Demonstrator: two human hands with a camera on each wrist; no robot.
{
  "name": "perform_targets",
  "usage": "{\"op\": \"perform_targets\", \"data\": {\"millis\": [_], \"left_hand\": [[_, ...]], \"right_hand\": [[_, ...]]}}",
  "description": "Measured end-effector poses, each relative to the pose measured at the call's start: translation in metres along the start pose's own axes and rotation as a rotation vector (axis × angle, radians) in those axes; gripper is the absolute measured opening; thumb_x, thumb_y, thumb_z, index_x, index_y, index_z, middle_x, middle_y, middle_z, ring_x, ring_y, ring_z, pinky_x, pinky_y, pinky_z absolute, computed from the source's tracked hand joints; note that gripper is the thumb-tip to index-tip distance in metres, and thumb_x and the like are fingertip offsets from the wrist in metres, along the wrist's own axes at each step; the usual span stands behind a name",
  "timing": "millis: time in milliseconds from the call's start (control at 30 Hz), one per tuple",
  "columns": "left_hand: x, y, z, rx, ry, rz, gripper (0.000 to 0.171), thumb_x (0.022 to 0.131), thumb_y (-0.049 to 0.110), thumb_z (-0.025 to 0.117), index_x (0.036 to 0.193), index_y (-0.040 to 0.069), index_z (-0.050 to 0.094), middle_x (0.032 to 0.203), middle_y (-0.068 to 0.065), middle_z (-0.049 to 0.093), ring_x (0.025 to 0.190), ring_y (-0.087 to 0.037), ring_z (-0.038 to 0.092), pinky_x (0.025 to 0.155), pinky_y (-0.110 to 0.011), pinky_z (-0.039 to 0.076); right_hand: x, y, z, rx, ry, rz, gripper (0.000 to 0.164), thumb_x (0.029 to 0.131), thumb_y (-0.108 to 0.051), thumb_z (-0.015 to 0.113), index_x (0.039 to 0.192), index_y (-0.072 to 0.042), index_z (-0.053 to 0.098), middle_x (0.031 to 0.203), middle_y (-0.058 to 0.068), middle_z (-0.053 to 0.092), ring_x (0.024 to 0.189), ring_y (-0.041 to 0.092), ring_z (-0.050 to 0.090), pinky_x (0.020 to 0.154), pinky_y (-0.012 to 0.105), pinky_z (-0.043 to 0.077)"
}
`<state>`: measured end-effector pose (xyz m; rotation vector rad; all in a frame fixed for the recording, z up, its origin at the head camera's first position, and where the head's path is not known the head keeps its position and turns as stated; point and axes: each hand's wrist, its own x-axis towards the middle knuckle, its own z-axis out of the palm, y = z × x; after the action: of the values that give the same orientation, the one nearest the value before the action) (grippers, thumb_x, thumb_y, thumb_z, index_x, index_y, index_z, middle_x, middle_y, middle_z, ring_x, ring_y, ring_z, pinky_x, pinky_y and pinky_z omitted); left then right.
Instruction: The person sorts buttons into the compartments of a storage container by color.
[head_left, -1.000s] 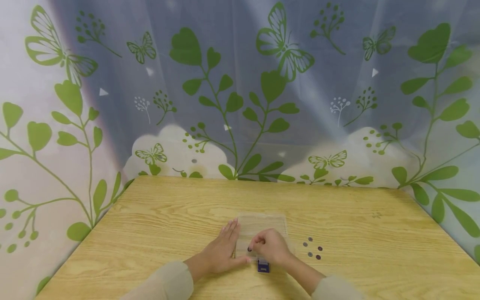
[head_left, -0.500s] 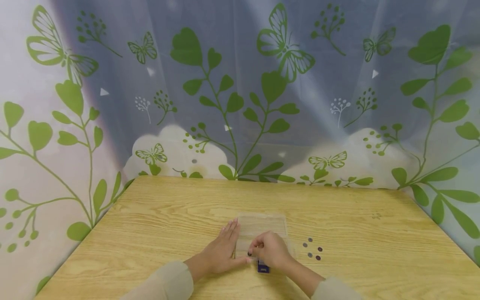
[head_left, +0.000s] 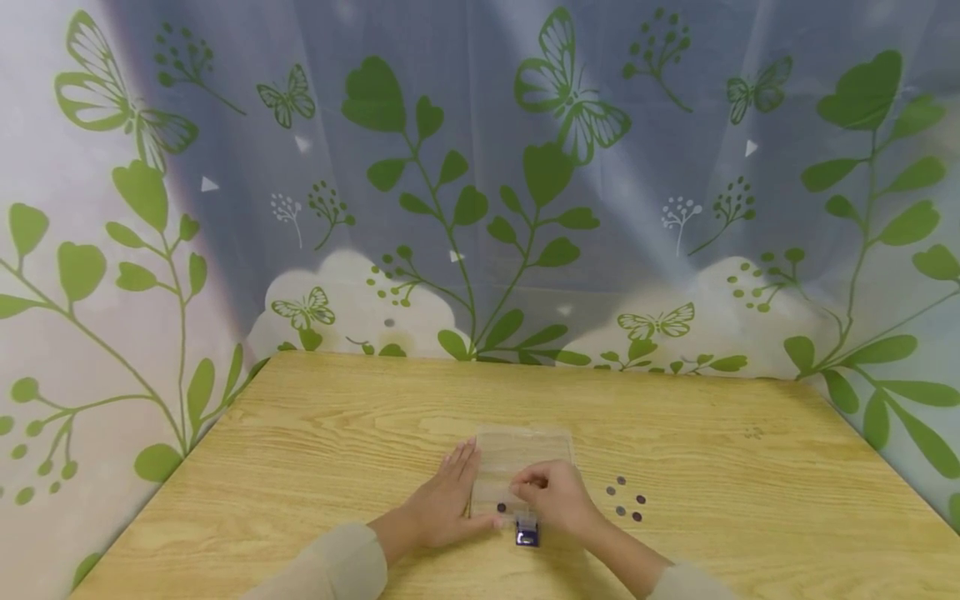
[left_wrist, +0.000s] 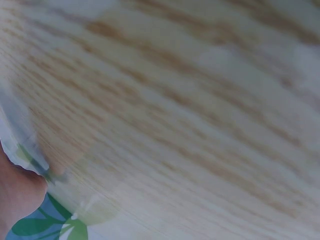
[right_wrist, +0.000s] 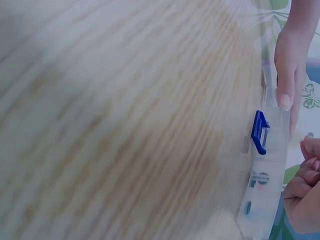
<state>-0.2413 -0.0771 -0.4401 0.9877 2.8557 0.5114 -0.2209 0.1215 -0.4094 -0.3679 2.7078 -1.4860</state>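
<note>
A clear plastic box [head_left: 525, 450] lies on the wooden table, a dark blue latch [head_left: 527, 532] at its near edge. My left hand [head_left: 447, 500] lies with straight fingers along the box's left side, thumb at the near left corner. One small dark disc [head_left: 502, 507] shows within the outline of the box, near that corner. My right hand [head_left: 553, 498] hovers over the box's near right part, just right of the disc. Its fingers are curled, and nothing shows between them. In the right wrist view the blue latch [right_wrist: 259, 132] stands out from the box wall [right_wrist: 275, 165].
Several small dark and grey discs [head_left: 620, 510] lie on the table [head_left: 337, 433] to the right of the box. A faint grey mark [head_left: 753, 433] is farther right. A curtain [head_left: 480, 208] with leaves and butterflies hangs behind the table.
My right hand has let go of the dark disc and moved a little to the right, leaving the disc near the box's front left corner. The left hand has stayed in place.
</note>
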Motion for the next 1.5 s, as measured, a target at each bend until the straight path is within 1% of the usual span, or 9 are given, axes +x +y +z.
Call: {"op": "perform_targets", "data": {"millis": [167, 333, 467, 567, 767, 900, 1033, 1267, 1500], "left_hand": [[0.0, 0.002, -0.002, -0.008, -0.009, -0.012, 0.097, 0.087, 0.063, 0.045, 0.145, -0.007, 0.011, 0.153, -0.025, 0.008, 0.143, -0.036, 0.01, 0.118, -0.045, 0.016], [-0.001, 0.003, -0.004, -0.018, -0.015, -0.016, 0.095, 0.088, 0.06, 0.047, 0.145, -0.008, 0.012, 0.153, -0.025, 0.008, 0.143, -0.036, 0.01, 0.118, -0.046, 0.015], [-0.001, 0.003, -0.003, -0.008, -0.011, -0.009, 0.095, 0.088, 0.059, 0.047, 0.145, -0.008, 0.012, 0.153, -0.025, 0.009, 0.143, -0.036, 0.01, 0.117, -0.046, 0.015], [-0.001, 0.003, -0.002, -0.002, -0.006, -0.003, 0.094, 0.088, 0.059, 0.047, 0.145, -0.008, 0.013, 0.153, -0.025, 0.009, 0.143, -0.036, 0.011, 0.117, -0.046, 0.016], [0.0, 0.001, -0.001, 0.002, -0.002, 0.004, 0.094, 0.088, 0.058, 0.048, 0.145, -0.008, 0.012, 0.153, -0.025, 0.009, 0.143, -0.036, 0.011, 0.117, -0.046, 0.016], [0.0, 0.001, -0.001, 0.005, 0.001, 0.01, 0.095, 0.088, 0.059, 0.048, 0.145, -0.008, 0.012, 0.153, -0.025, 0.009, 0.143, -0.036, 0.011, 0.117, -0.046, 0.016], [0.0, 0.001, -0.001, 0.006, 0.002, 0.012, 0.095, 0.088, 0.058, 0.048, 0.145, -0.009, 0.012, 0.153, -0.026, 0.009, 0.143, -0.037, 0.012, 0.117, -0.046, 0.017], [0.001, 0.002, -0.002, 0.012, 0.002, 0.021, 0.094, 0.088, 0.058, 0.047, 0.144, -0.01, 0.014, 0.152, -0.027, 0.011, 0.142, -0.038, 0.013, 0.117, -0.047, 0.018], [-0.001, 0.002, -0.003, 0.009, 0.0, 0.012, 0.094, 0.088, 0.058, 0.048, 0.144, -0.009, 0.014, 0.152, -0.026, 0.011, 0.142, -0.037, 0.012, 0.117, -0.046, 0.016]], "right_hand": [[-0.004, 0.001, -0.012, 0.029, 0.036, 0.033, 0.011, 0.084, -0.007, 0.065, 0.086, 0.002, 0.071, 0.07, 0.01, 0.065, 0.054, 0.006, 0.045, 0.046, 0.017, 0.039], [-0.008, 0.005, -0.025, 0.012, 0.061, 0.013, 0.01, 0.084, -0.006, 0.064, 0.084, 0.003, 0.07, 0.069, 0.013, 0.066, 0.051, 0.003, 0.042, 0.045, 0.016, 0.035], [-0.011, 0.011, -0.032, -0.004, 0.08, 0.033, 0.01, 0.084, -0.006, 0.063, 0.082, 0.002, 0.07, 0.065, 0.011, 0.061, 0.052, 0.003, 0.04, 0.045, 0.015, 0.033], [-0.014, 0.016, -0.037, -0.02, 0.095, 0.046, 0.01, 0.084, -0.006, 0.064, 0.083, 0.002, 0.07, 0.065, 0.008, 0.06, 0.053, 0.003, 0.041, 0.046, 0.015, 0.035], [-0.021, 0.024, -0.045, -0.059, 0.115, 0.036, 0.009, 0.082, -0.005, 0.066, 0.081, 0.003, 0.069, 0.067, 0.008, 0.064, 0.054, 0.002, 0.041, 0.047, 0.015, 0.036], [-0.026, 0.029, -0.049, -0.062, 0.127, 0.074, 0.009, 0.083, -0.006, 0.066, 0.082, 0.002, 0.07, 0.068, 0.005, 0.063, 0.055, 0.002, 0.042, 0.047, 0.015, 0.036], [-0.031, 0.035, -0.056, -0.072, 0.12, 0.095, 0.01, 0.084, -0.007, 0.064, 0.085, 0.002, 0.069, 0.07, 0.003, 0.063, 0.056, 0.003, 0.043, 0.048, 0.016, 0.038], [-0.041, 0.046, -0.07, -0.075, 0.084, 0.069, 0.013, 0.085, -0.008, 0.064, 0.088, 0.004, 0.068, 0.07, 0.004, 0.061, 0.055, 0.001, 0.041, 0.048, 0.016, 0.039], [-0.049, 0.058, -0.077, -0.089, 0.084, 0.08, 0.015, 0.084, -0.009, 0.065, 0.088, 0.005, 0.068, 0.077, 0.007, 0.066, 0.056, 0.0, 0.043, 0.049, 0.015, 0.04]]}}
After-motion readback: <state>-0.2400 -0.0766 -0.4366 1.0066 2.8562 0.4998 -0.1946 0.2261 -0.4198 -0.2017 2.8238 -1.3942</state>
